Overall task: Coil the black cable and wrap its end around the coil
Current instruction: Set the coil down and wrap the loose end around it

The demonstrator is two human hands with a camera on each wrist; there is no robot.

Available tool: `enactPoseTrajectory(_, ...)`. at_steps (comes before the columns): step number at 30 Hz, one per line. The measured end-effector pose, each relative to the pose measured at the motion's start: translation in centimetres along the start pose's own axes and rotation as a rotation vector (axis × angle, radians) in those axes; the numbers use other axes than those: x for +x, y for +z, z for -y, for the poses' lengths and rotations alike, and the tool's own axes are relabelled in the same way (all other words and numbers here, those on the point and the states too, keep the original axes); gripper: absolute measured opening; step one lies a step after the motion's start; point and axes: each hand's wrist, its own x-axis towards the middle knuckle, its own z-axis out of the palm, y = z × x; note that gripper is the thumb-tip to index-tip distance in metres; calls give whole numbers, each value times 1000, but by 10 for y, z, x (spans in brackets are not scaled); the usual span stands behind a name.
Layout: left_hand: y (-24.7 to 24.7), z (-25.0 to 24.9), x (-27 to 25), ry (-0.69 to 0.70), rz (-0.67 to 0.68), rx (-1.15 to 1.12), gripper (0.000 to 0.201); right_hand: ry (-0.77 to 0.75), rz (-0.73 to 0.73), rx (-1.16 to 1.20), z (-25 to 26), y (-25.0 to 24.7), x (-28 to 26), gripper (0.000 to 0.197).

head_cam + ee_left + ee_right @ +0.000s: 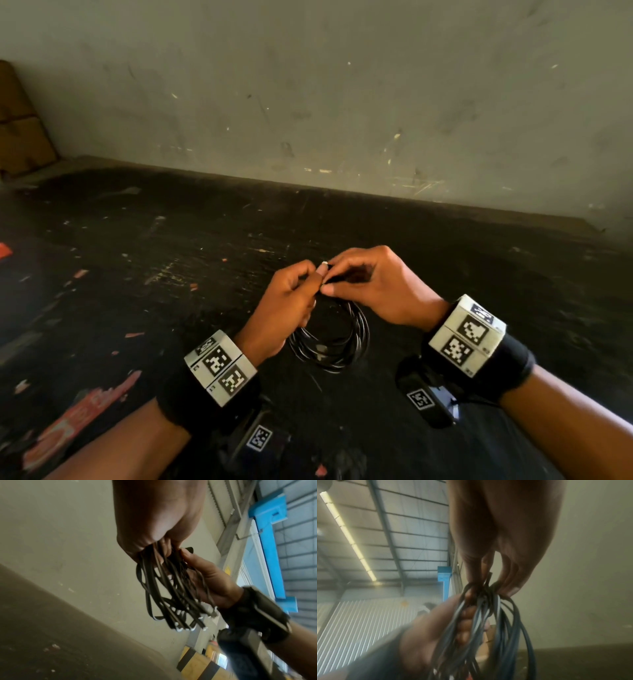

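The black cable [337, 346] hangs as a coil of several loops below my two hands, above the dark table [171, 260]. My left hand [291, 298] grips the top of the coil, its fingers curled round the bundled strands [171, 588]. My right hand [366, 284] pinches the cable's end at the top of the coil, right against the left fingertips. A small light tip [324, 263] shows between the hands. In the right wrist view the loops [488, 622] hang from my pinching fingers [510, 585], and a strand crosses the bundle just below them.
A scuffed grey wall [342, 102] runs along the back of the table. Cardboard boxes [20, 130] stand at the far left corner. Orange scraps and paint marks [82, 414] lie on the table's left side.
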Motion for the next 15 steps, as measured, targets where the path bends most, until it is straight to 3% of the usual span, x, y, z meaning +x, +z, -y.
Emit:
enactPoseTrajectory(10,-3,8,1,165,3,365,39,180,-86,149,-2,1,-5,12)
enactPoseTrajectory(15,0,9,-2,231,24,497,36,288,-58,241,-5,1,-8,31)
